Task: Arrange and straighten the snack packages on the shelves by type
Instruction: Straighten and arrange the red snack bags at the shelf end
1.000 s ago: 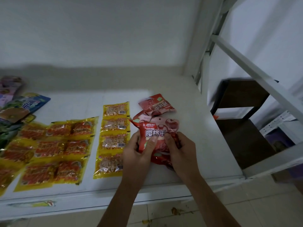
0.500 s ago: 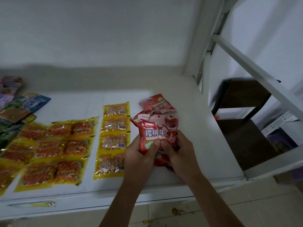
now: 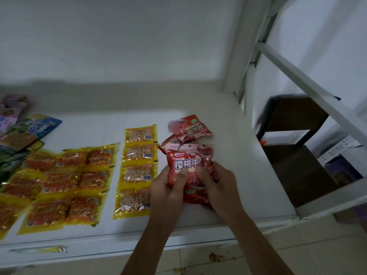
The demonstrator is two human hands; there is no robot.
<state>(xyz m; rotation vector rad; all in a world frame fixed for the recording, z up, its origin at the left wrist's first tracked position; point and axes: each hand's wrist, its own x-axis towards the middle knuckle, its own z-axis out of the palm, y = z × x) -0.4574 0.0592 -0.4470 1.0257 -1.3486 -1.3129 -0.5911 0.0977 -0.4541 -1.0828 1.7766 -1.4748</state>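
Observation:
A red cherry snack packet [image 3: 188, 157] with white characters is held upright over the white shelf [image 3: 248, 165]. My left hand [image 3: 168, 189] grips its left side with the thumb on its face. My right hand [image 3: 216, 185] grips its right side and covers the lower packets beneath it. Another red packet [image 3: 191, 128] lies flat behind them, and a third peeks out between. A column of yellow packets with pale contents [image 3: 139, 167] lies left of my hands. Yellow packets with orange contents [image 3: 65, 181] lie in rows farther left.
Blue, green and purple snack bags [image 3: 25, 130] are piled at the shelf's far left. A white upright post and diagonal brace [image 3: 297, 76] bound the shelf on the right. Beyond it stands a dark brown stool [image 3: 294, 135]. A tiled floor lies below the shelf's front edge.
Both hands have lifted the red packet slightly and shifted their grip on it, thumbs moving up its face. The other packets have not moved.

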